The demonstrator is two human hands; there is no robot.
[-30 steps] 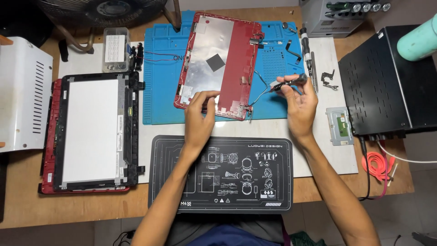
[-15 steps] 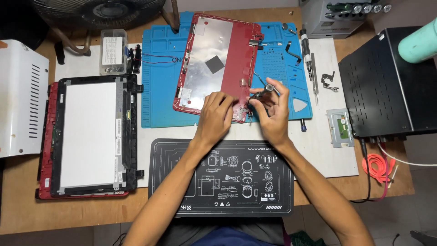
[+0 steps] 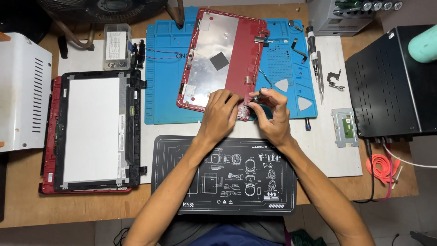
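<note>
A red laptop lid cover with a silver foil inner face lies tilted on a blue work mat. My left hand grips the cover's near edge, fingers curled over it. My right hand is at the cover's near right corner, pinching a small dark part between thumb and fingertips. A thin cable runs from that corner up over the mat. The two hands almost touch.
A screen panel in a red frame lies at left, beside a white metal case. A black printed mat sits in front of me. A black box stands at right. A screwdriver, picks, a small board and a screw box lie around.
My right hand came in from the right side of the blue mat to the cover's near right corner, carrying the small part. My left hand shifted slightly right along the cover's edge.
</note>
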